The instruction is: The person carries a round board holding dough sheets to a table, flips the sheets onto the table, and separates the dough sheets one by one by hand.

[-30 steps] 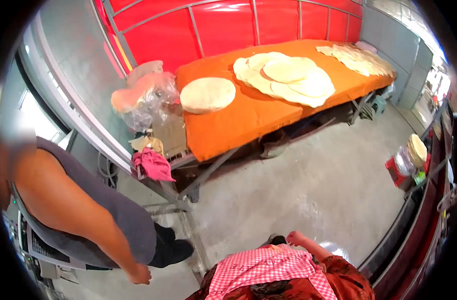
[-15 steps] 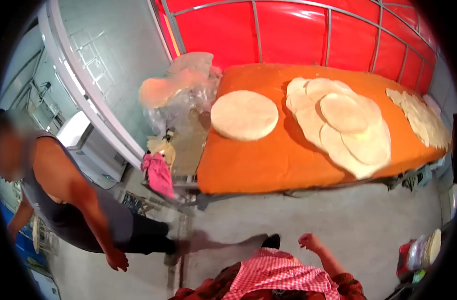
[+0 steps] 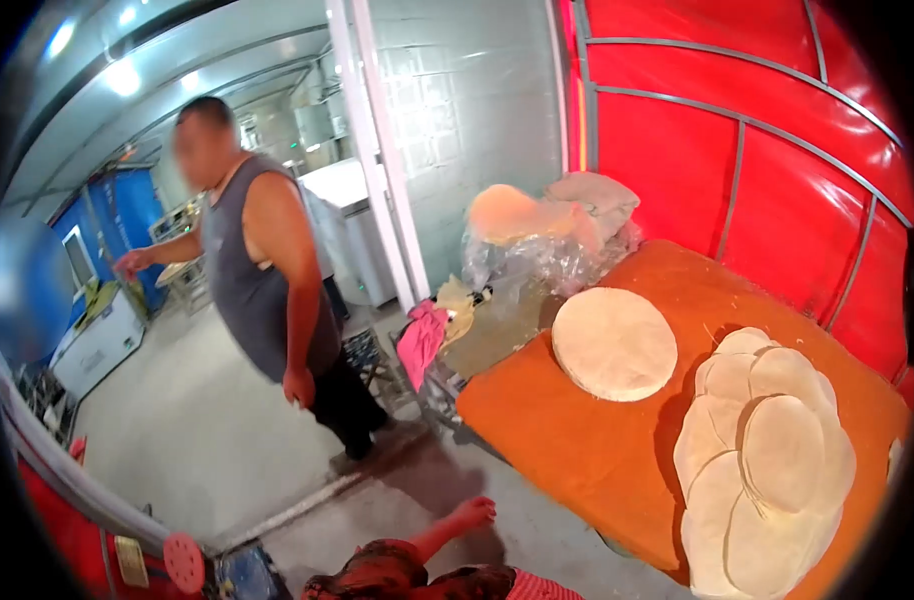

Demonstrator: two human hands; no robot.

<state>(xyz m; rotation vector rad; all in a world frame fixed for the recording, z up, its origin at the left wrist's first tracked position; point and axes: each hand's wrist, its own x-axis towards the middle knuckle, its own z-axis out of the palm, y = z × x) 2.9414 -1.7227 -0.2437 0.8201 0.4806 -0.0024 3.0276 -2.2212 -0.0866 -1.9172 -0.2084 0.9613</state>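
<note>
My left hand (image 3: pixel 474 512) reaches out from a dark red patterned sleeve at the bottom centre. Its fingers are loosely curled and apart, with nothing visible in them. It is over the floor, below the near edge of the orange-covered table (image 3: pixel 537 450), not touching it. My right hand is out of view. On the table lie a round stack of pale flatbreads (image 3: pixel 615 343) and a larger overlapping spread of flatbreads (image 3: pixel 717 430). Part of my red checkered apron (image 3: pixel 542 588) shows at the bottom edge.
Another person (image 3: pixel 267 260) in a grey sleeveless top stands at the left, one arm stretched out. A pink cloth (image 3: pixel 422 343) and plastic-wrapped bundles (image 3: pixel 537 245) are beside the table. White chests stand behind the person and farther left. A floor rail (image 3: pixel 297 510) crosses the doorway.
The view has swung left, so the table and breads now appear farther right. My right hand has left the view and my left has entered. The other person's arm is now raised forward.
</note>
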